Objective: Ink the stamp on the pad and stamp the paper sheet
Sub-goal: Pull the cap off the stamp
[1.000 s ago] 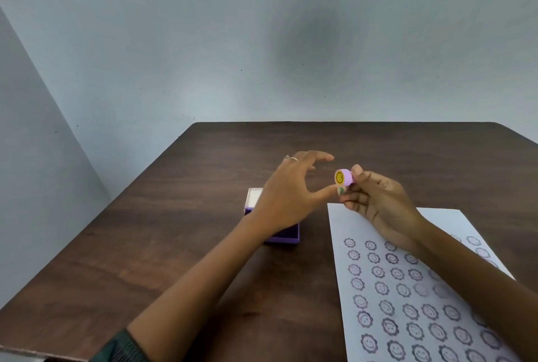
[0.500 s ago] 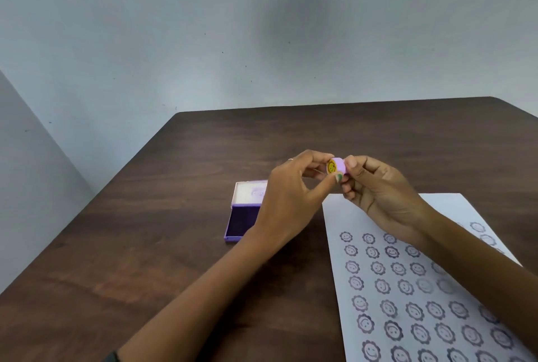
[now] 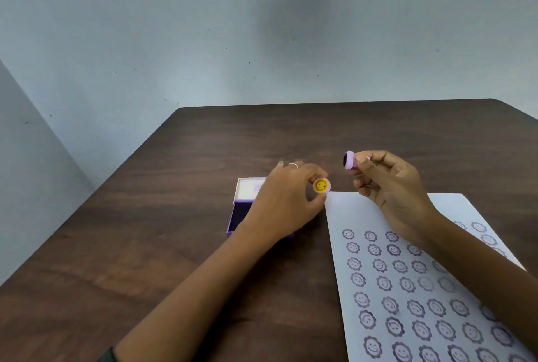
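Observation:
My right hand pinches a small lilac stamp above the table, its dark inked face turned to the left. My left hand holds the stamp's lilac cap, whose yellow smiley top faces me. The two pieces are apart by a short gap. A purple ink pad lies open on the table under my left hand, its white lid hinged back, and my hand and wrist hide most of it. The white paper sheet lies to the right, covered with rows of purple flower-smiley prints.
The brown wooden table runs to a pale wall at the back and drops off at its left edge. My right forearm crosses over the paper's right side.
My hands were together on the capped stamp. The cap has come off into my left hand, which moved down and left, and the stamp's inked face now shows.

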Motion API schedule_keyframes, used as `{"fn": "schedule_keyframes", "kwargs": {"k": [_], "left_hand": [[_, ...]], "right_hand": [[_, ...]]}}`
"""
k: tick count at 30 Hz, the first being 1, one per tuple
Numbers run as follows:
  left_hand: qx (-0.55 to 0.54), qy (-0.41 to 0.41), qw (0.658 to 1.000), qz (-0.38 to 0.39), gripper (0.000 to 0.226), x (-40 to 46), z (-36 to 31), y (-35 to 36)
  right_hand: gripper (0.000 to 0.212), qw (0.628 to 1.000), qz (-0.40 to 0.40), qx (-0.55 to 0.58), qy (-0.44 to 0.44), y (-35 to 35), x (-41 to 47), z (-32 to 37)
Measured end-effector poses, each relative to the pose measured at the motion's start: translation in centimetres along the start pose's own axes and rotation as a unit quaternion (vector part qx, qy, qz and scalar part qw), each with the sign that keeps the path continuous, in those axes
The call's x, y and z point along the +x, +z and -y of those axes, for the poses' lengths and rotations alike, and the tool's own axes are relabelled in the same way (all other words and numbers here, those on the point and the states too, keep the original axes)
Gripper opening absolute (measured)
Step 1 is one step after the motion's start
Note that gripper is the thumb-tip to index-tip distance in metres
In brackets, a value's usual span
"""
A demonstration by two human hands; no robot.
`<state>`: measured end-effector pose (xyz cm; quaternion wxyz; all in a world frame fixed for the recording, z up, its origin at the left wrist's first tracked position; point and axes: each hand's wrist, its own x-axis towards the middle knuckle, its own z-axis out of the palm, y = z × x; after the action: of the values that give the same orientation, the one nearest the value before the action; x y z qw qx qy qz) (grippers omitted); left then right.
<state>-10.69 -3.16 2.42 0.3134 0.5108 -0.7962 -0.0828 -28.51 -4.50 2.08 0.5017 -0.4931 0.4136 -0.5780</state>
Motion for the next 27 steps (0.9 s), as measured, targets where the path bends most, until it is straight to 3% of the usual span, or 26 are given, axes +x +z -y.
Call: {"fn": "schedule_keyframes", "kwargs": {"k": [7,13,17,21,24,27], "left_hand": [[0.129,0.013,0.991,0.042,0.029,-0.2,0.3,-0.2],[0.132,0.022,0.99,0.038,0.036,0.0,0.4,-0.9],[0.048,-0.008,0.998,-0.035,0.025,0.1,1.3,-3.0],[-0.069,-0.075,0.994,-0.035,0.019,-1.1,3.6,-5.3],[-0.114,-0.106,0.988,-0.008,0.023,-3.0,5.7,-7.0],[-0.154,-0.158,0.973,0.064,0.037,-5.4,7.7,-8.6]], "right_hand": [[0.013,0.999,-0.011,-0.046,-0.001,0.1,0.1,-0.2],[0.013,0.996,-0.009,-0.089,-0.004,0.1,0.1,-0.5],[0.022,0.987,0.002,-0.153,-0.046,0.5,-0.4,-0.4],[0.026,0.981,-0.001,-0.18,-0.068,1.1,-0.6,0.5],[0.031,0.982,0.026,-0.172,-0.08,2.3,-1.0,1.9],[0.028,0.976,0.104,-0.177,-0.075,4.0,-1.7,3.2]]}}
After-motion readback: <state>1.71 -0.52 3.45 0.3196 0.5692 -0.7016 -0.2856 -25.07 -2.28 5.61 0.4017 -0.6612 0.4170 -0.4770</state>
